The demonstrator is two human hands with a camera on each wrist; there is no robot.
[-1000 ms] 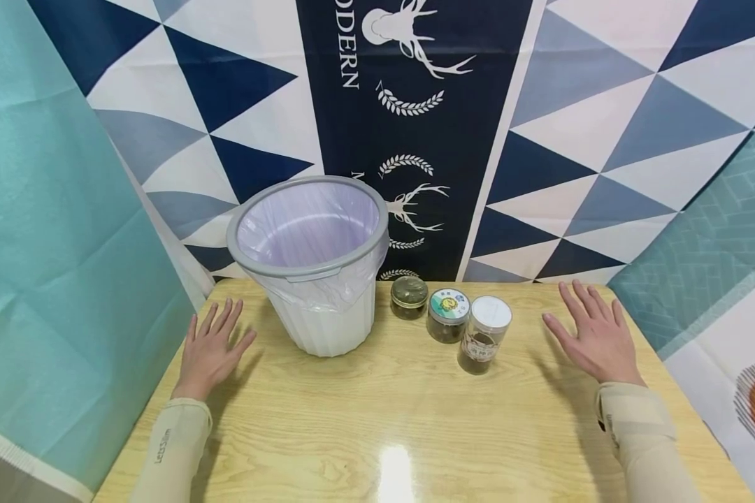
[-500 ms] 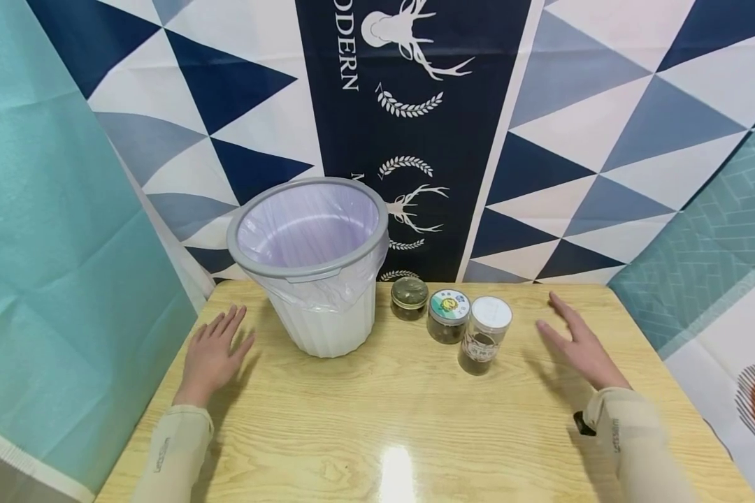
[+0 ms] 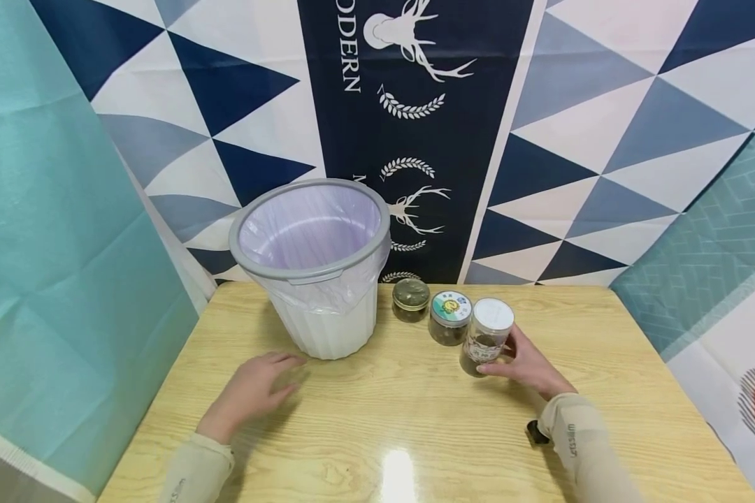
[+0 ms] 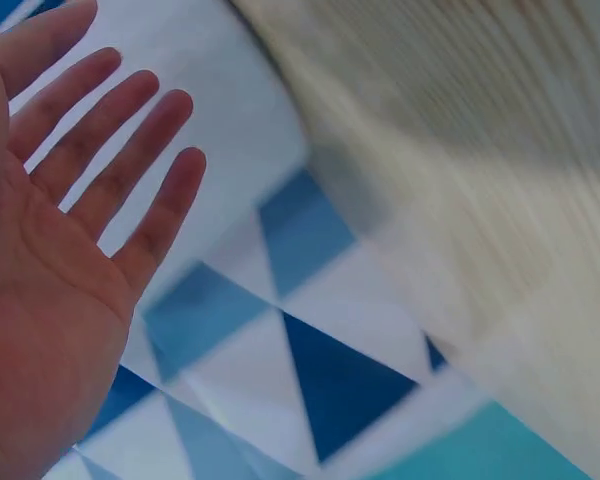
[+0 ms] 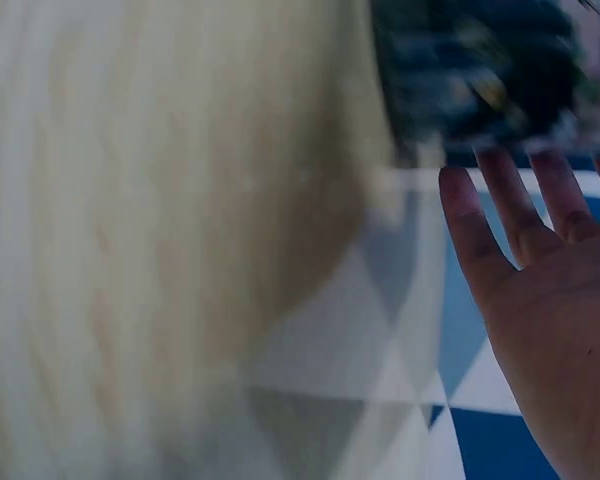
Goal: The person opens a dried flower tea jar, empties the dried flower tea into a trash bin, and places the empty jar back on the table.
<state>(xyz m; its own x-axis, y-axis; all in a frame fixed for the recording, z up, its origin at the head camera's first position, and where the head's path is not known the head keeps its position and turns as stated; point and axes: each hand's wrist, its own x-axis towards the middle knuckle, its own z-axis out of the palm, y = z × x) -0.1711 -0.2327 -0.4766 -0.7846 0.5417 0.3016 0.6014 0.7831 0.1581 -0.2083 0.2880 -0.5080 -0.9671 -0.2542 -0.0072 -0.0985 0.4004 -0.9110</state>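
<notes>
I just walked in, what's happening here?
A person's right hand is at the tall white-lidded jar, thumb and fingers on either side; the jar stands on the table. The open left hand holds nothing, near the lined bin. A dark-lidded jar and a green-lidded jar stand between bin and tall jar.

Tall white-lidded jar (image 3: 484,342) stands upright on the wooden table (image 3: 377,419)
</notes>
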